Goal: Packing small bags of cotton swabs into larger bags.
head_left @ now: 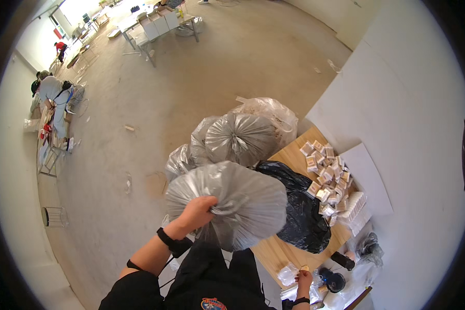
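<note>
My left hand [195, 213] grips the gathered neck of a full translucent grey plastic bag [232, 199] and holds it up in front of my chest. My right hand [303, 280] is low at the bottom right, by the wooden table's near end, fingers on a small clear packet [288, 273]. A black plastic bag [299, 212] lies on the wooden table [274, 253] just right of the lifted bag.
Three more filled grey and clear bags [240, 137] sit on the concrete floor beyond. Several small boxed items [328, 178] are piled on the table, with a white tray stack [352, 206] and a black tape dispenser [335, 280]. A person [54, 93] works far left; tables [157, 26] stand at the back.
</note>
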Tool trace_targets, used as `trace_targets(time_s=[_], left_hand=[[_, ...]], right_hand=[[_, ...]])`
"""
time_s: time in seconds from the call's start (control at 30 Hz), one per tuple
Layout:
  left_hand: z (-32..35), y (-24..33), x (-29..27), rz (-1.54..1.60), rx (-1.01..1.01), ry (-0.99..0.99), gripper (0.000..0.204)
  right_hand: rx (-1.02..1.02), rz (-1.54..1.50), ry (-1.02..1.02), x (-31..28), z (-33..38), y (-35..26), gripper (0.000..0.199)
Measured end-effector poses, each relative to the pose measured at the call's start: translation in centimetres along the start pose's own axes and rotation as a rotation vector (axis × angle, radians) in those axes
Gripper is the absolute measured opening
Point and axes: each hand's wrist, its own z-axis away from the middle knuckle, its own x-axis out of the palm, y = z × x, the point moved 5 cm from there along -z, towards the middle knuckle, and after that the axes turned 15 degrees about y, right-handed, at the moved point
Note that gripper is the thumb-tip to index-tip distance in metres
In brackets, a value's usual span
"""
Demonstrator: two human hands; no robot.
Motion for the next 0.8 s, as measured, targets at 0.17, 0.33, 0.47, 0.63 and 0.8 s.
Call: trace_targets(time_s=[0.17, 0.33, 0.47, 0.63, 0.8], left_hand=[[-1.1, -8.9, -6.2, 0.14, -0.272, 0.201, 0.016], [-1.4, -21.3, -7.3, 0.046, -0.565, 0.35, 0.025], [-4.4, -29.9, -6.1, -0.063, -0.589, 0.444, 0.03], [-6.0, -42.5, -1.6, -0.032, -0.768, 0.467, 0.027], [-6.3, -51.9, 4.9, -0.018, -0.995, 0.461, 0.025]], right_hand=[[0.044, 0.063, -0.067, 5.3, 4.3, 0.3, 0.012], [0.078, 0.203, -0.146, 10.9, 8.3, -1.9, 0.013], [0.086, 0.256, -0.119, 13.4, 9.9, -3.6, 0.012], [0.033, 0.314, -0.133, 14.4, 11.0, -3.9, 0.013], [-0.044, 0.429, -0.189, 12.9, 12.1, -3.8, 0.012]])
